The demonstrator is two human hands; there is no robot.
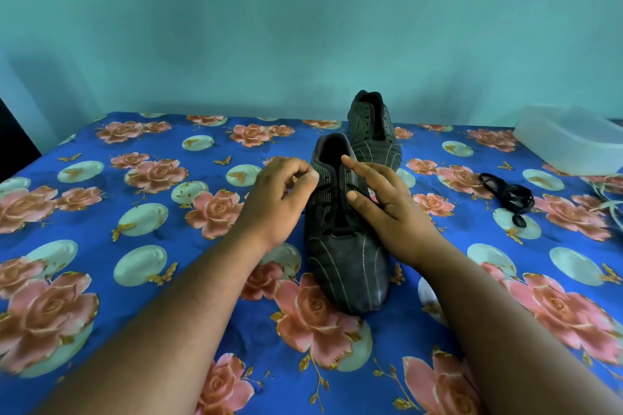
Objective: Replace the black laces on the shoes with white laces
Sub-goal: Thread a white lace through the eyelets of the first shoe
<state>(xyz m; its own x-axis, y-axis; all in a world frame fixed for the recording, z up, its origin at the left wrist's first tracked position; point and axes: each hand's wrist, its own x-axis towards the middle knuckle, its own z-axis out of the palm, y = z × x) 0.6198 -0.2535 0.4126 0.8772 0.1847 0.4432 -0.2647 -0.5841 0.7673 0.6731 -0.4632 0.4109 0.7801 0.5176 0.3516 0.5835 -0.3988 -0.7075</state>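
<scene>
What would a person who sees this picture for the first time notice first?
Most likely the two bare hands, left hand and right hand, working at the black lace of the near dark striped shoe in the middle. The bright blue flowered cloth under everything also strikes the eye. Behind stands the second shoe with empty eyelets, and a removed black lace lies coiled at the right.

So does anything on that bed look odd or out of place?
Mostly the far shoe: its eyelets look empty, while the near shoe still has black lacing. A loose black lace lies tangled on the floral sheet to the right. Nothing looks spilled or damaged.
</scene>
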